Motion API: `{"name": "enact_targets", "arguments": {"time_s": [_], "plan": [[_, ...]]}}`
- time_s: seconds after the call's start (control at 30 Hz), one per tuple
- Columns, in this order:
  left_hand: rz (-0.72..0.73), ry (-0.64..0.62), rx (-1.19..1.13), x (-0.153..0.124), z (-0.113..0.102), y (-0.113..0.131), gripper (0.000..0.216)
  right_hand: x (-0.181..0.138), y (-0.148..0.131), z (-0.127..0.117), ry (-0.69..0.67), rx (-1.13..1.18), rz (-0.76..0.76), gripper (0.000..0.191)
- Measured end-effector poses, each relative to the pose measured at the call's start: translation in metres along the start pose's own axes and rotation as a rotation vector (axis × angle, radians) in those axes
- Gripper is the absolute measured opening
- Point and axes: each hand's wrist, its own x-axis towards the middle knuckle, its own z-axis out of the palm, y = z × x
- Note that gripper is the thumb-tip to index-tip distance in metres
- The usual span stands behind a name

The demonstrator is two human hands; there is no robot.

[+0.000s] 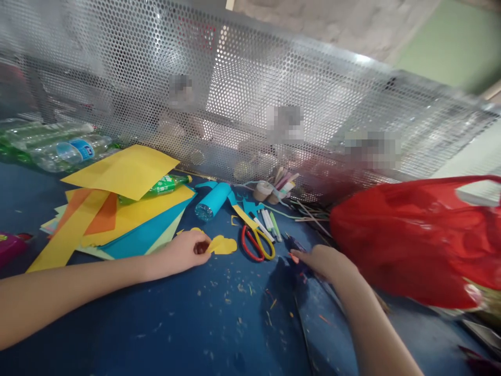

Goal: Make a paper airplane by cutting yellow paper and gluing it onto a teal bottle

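Our right arm [376,324] | its grip [327,261] at tool [296,243], can't tell if closed | left grip [180,249] pinches shape [224,245] | likely grabbing; next needs tight hold

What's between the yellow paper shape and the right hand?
Scissors with red and yellow handles lie between the yellow shape and the right hand, in the head view.

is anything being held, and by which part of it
Left grip: a yellow cutout, by its left edge. Right grip: on a dark tool, but whether it is held cannot be told.
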Motion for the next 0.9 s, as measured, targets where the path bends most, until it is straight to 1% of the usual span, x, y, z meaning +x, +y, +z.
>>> {"name": "enact_targets", "arguments": {"time_s": [0.1, 0.2, 0.33, 0.4, 0.47, 0.53, 0.6, 0.67, 0.77, 0.83, 0.9], "plan": [[0.021, 0.046, 0.143, 0.001, 0.000, 0.002, 0.023, -0.010, -0.002, 0.010, -0.021, 0.075, 0.062, 0.053], [0.039, 0.040, 0.128, 0.000, 0.002, 0.000, 0.022, -0.020, -0.003, 0.022, -0.013, 0.144, 0.023, 0.055], [0.068, 0.035, 0.105, 0.001, 0.004, -0.005, 0.021, -0.029, 0.000, 0.037, 0.044, 0.323, 0.014, 0.052], [0.076, 0.037, 0.101, 0.001, 0.004, -0.006, 0.021, -0.032, 0.001, 0.043, 0.015, 0.419, 0.036, 0.053], [0.075, 0.031, 0.102, 0.000, 0.003, -0.006, 0.022, -0.034, 0.002, 0.048, -0.009, 0.588, 0.101, 0.053], [0.059, 0.036, 0.116, 0.000, 0.003, -0.004, 0.024, -0.036, 0.003, 0.054, -0.005, 0.857, 0.200, 0.047], [0.035, 0.048, 0.117, -0.001, 0.002, -0.002, 0.027, -0.038, 0.003, 0.061, 0.036, 1.167, 0.266, 0.035], [0.008, 0.059, 0.098, -0.001, 0.001, -0.001, 0.028, -0.042, 0.001, 0.067, 0.101, 1.415, 0.301, 0.023], [-0.025, 0.070, 0.061, -0.002, -0.001, -0.001, 0.027, -0.053, -0.007, 0.069, 0.167, 1.594, 0.287, 0.025], [-0.037, 0.085, 0.042, -0.002, -0.002, 0.000, 0.027, -0.063, -0.015, 0.065, 0.186, 1.671, 0.241, 0.025], [-0.057, 0.096, 0.013, -0.002, -0.003, 0.001, 0.025, -0.072, -0.025, 0.057, 0.224, 1.753, 0.250, 0.024]]}}
